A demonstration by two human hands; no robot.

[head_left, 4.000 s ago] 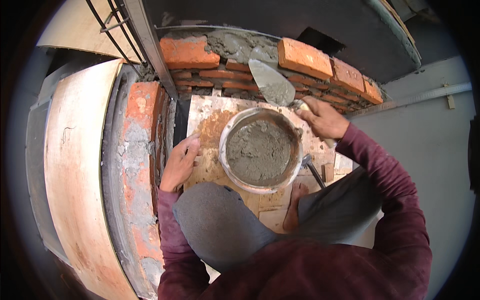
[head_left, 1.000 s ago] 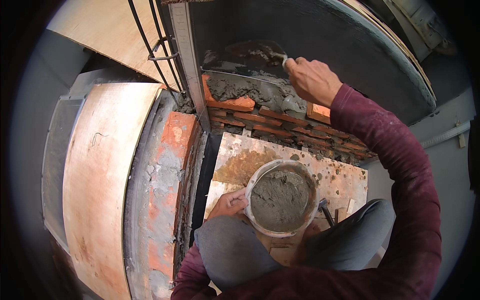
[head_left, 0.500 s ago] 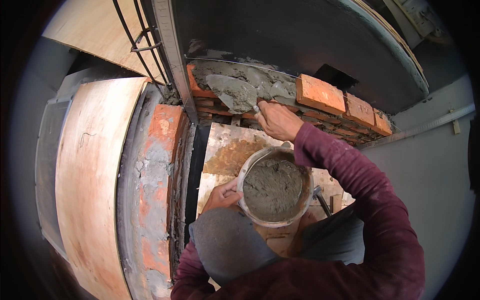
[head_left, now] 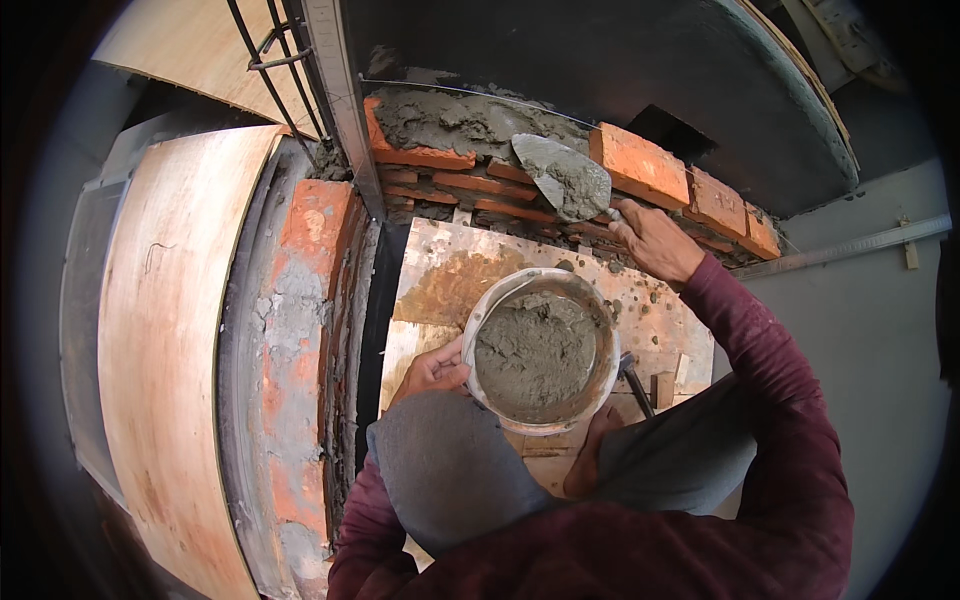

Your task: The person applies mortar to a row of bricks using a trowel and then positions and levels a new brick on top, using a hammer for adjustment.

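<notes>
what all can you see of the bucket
The bucket is round and open-topped, plastic-looking, with a pale, smeared rim. Rough, wet-looking grey mortar lies inside, below the rim. It stands upright on a stained wooden board, near the brick wall. The left hand holds its left edge.

Building site; raw brickwork [head_left: 640, 168], wet mortar [head_left: 535, 350]

A dark wall [head_left: 500, 50] rises ahead, a grey wall [head_left: 850, 390] at right.
</notes>
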